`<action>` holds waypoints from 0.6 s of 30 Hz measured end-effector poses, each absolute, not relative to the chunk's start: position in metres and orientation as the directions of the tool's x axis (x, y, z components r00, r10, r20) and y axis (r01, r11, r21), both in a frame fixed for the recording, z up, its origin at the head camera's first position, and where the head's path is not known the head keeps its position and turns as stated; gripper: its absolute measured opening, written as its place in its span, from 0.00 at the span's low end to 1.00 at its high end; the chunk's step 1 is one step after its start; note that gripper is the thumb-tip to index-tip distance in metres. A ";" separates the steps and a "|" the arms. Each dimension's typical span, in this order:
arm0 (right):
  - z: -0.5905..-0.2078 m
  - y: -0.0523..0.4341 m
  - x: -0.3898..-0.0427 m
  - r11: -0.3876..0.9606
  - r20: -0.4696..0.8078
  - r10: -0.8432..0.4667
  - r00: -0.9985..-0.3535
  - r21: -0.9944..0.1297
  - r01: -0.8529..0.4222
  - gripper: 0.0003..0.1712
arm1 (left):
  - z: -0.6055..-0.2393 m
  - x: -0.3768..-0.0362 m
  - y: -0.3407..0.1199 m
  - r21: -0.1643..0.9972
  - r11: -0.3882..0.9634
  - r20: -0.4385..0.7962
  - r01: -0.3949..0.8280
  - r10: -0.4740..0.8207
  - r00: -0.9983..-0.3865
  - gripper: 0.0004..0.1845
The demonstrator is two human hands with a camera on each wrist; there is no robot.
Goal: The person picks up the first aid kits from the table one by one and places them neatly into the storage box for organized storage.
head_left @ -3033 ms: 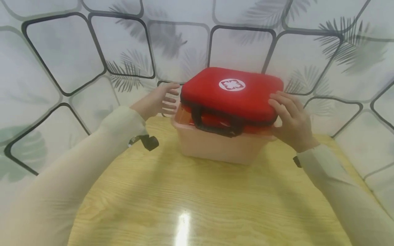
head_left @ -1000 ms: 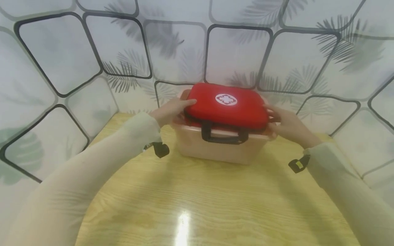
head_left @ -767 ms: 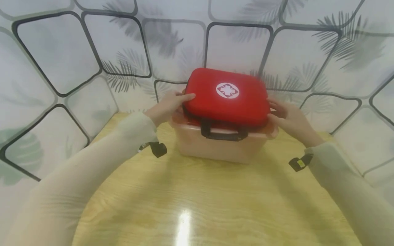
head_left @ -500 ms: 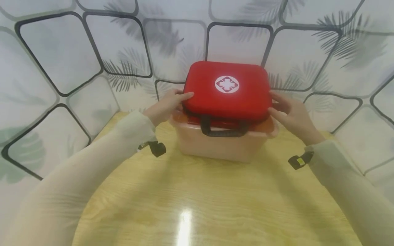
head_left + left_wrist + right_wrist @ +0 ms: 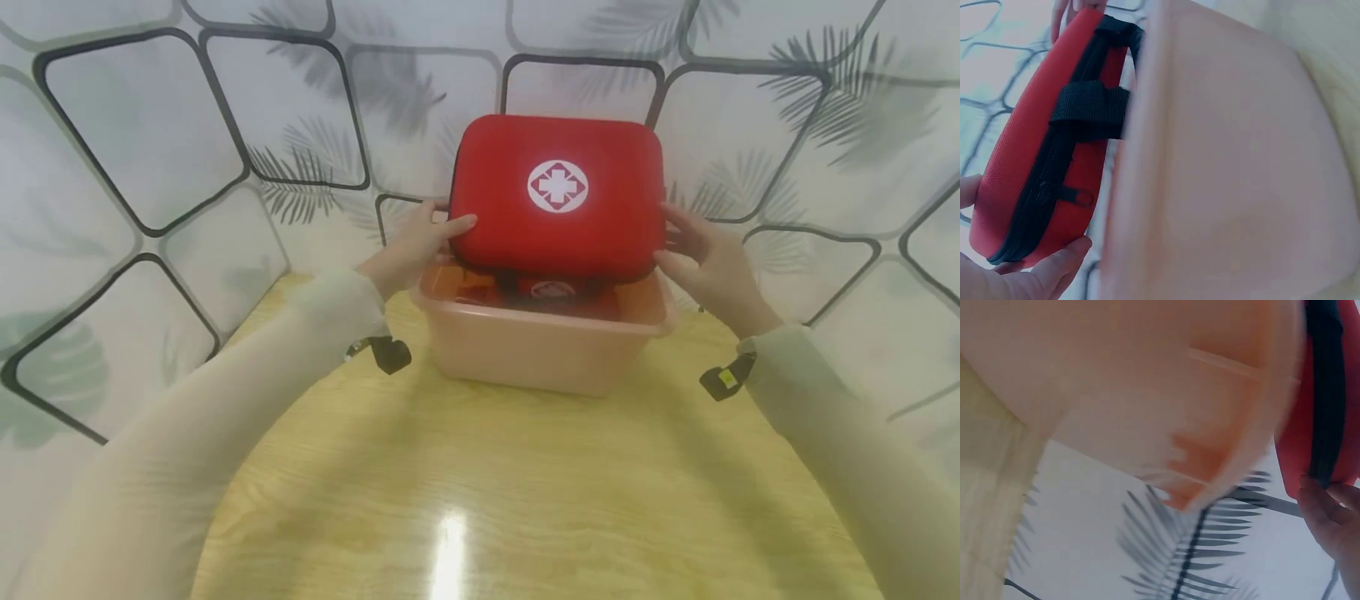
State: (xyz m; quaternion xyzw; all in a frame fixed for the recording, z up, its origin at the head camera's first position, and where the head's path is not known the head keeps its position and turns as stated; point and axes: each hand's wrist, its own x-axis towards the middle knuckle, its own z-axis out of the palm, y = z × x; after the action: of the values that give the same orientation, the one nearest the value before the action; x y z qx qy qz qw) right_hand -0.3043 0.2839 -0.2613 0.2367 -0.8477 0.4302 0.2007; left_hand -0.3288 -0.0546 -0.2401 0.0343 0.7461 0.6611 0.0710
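Observation:
A red zippered first-aid case (image 5: 510,200) with a white cross emblem is held above a pink plastic bin (image 5: 517,350), its front tilted up. My left hand (image 5: 408,248) grips its left end, thumb on the top face. On the right end, my right hand (image 5: 712,267) holds it between thumb and fingers. The left wrist view shows the case's black zipper (image 5: 1038,187) and black strap handle (image 5: 1091,109) beside the bin wall. Below the case, another red item (image 5: 592,304) with a similar emblem lies inside the bin, partly hidden.
The bin stands on a yellow wood-grain table (image 5: 360,483) near its back. Behind it rises a white wall (image 5: 420,92) with dark outlined shapes and leaf prints. Dark camera mounts (image 5: 390,354) hang from both wrists.
My left hand has come from beside the case to grip its left end. The case dipped into the bin, then rose and tilted up, and the red item beneath now shows.

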 end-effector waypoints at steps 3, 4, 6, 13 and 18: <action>-0.275 0.285 -0.302 0.576 0.495 -0.246 -0.834 -0.617 -0.536 0.32 | -0.255 -0.328 -0.055 0.987 0.137 -0.109 -0.088 0.157 -0.982 0.30; -0.279 0.286 -0.302 0.588 0.482 -0.254 -0.839 -0.611 -0.529 0.32 | -0.258 -0.328 -0.056 0.982 0.164 -0.120 -0.093 0.164 -0.979 0.30; -0.284 0.287 -0.300 0.613 0.458 -0.269 -0.847 -0.597 -0.517 0.32 | -0.261 -0.327 -0.056 0.973 0.204 -0.146 -0.110 0.170 -0.975 0.29; -0.289 0.288 -0.297 0.643 0.428 -0.293 -0.855 -0.574 -0.507 0.31 | -0.265 -0.329 -0.058 0.932 0.334 -0.210 -0.145 0.168 -0.963 0.28; -0.286 0.284 -0.296 0.680 0.380 -0.266 -0.886 -0.577 -0.452 0.32 | -0.266 -0.332 -0.058 0.909 0.383 -0.245 -0.165 0.170 -0.954 0.27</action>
State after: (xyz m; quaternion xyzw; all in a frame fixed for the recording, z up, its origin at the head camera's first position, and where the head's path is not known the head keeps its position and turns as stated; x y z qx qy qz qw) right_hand -0.2956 0.2841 -0.2860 0.1979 -0.9068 0.3475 0.1337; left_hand -0.3324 -0.0580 -0.2658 0.0014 0.8176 0.5556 0.1509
